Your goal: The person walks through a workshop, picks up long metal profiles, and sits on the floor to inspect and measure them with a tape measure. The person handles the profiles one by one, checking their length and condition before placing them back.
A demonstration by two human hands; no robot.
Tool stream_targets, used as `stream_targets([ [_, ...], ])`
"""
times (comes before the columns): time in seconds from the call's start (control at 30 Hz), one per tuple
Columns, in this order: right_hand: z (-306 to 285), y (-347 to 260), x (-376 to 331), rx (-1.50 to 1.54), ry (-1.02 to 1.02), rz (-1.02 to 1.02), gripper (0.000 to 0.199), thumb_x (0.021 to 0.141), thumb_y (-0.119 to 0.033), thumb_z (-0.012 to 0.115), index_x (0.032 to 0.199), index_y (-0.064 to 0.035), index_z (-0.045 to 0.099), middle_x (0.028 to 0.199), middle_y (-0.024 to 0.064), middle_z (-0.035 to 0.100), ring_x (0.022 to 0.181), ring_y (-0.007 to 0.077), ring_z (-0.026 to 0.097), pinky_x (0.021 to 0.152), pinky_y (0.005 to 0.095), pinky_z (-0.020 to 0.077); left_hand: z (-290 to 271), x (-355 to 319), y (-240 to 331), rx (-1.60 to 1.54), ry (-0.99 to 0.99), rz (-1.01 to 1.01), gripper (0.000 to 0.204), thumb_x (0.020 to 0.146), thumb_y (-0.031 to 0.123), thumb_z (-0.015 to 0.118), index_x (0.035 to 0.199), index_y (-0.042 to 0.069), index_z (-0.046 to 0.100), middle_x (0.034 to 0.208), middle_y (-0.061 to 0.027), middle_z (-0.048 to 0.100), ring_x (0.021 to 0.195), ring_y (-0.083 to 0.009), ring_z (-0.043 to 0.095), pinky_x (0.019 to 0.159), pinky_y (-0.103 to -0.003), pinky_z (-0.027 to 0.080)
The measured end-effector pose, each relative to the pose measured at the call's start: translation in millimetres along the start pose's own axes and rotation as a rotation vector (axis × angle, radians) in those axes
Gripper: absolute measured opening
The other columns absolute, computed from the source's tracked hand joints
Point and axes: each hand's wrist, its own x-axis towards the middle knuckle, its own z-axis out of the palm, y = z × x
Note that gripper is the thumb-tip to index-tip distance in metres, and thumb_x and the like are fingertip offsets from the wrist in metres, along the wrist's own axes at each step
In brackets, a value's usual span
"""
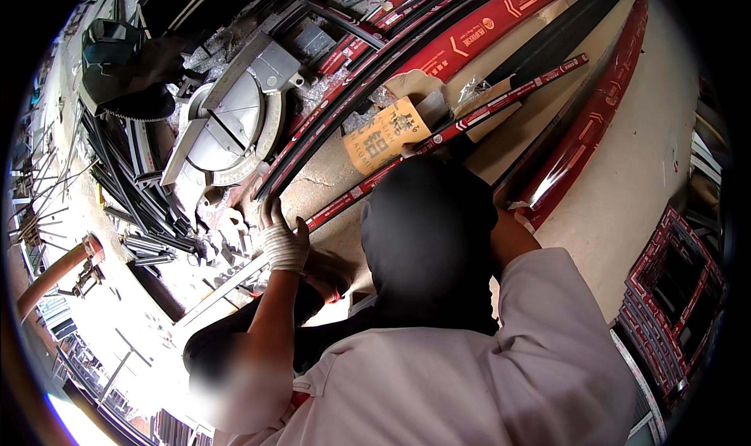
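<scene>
The long red-wrapped profile strip (438, 137) runs as a diagonal from about 8 o'clock near the middle of the picture up to 1 o'clock, and its lower end lies just beside a gloved hand (283, 241). This hand wears a white knitted work glove, its fingers are spread and point up toward 12 o'clock, and its palm presses flat on the lower end of the strip and the pale board under it; it is open and does not clamp anything. Its bare forearm comes up from 6 o'clock, but I cannot tell if it belongs to the camera wearer or to the person in front, and I cannot say which hand it is. Only one hand is in view; a second one does not show. A person in a pale shirt (485, 375) with a black hood (426, 235) fills the lower centre and right, and this body hides the near part of the bench. At 12 to 1 o'clock lie several more long profiles, red (583, 137) and black (547, 47), about five or six, side by side; I cannot count them exactly. One piece of brown cardboard (385, 135) lies under the strip. At 10 o'clock stands one mitre saw (235, 121) with a round grey table. At 3 to 4 o'clock a stack of red frames (673, 289) leans.
</scene>
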Motion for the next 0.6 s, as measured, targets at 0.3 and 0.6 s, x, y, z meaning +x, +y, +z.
stream_targets([
  [0.3, 43.8, 24.6, 44.4, 0.057, -0.042, 0.004, 0.033, 0.086, -0.033, 0.076, 0.097, -0.0021, 0.069, 0.093, 0.0062, 0.072, 0.084, 0.0216, 0.069, 0.076, 0.0346, 0.0549, 21.6, -34.1, 3.1, -0.047, -0.285, 0.081, 0.075, 0.077, 0.024, 0.075, 0.139, -0.002, 0.043, 0.14, -0.0252, 0.047, 0.132, -0.0435, 0.044, 0.112, -0.052, 0.036],
  [0.6, 27.9, -52.2, -16.8, 0.753, -0.284, -0.161, 0.014, 0.09, -0.018, 0.067, 0.088, -0.0049, 0.061, 0.081, 0.0066, 0.066, 0.071, 0.0246, 0.066, 0.068, 0.0426, 0.0573, -5.1, -44.7, -31.1, 0.047, -0.69, -0.398, 0.028, 0.077, 0.028, 0.067, 0.097, 0.007, 0.067, 0.103, -0.0235, 0.07, 0.099, -0.0421, 0.067, 0.086, -0.049, 0.053],
])
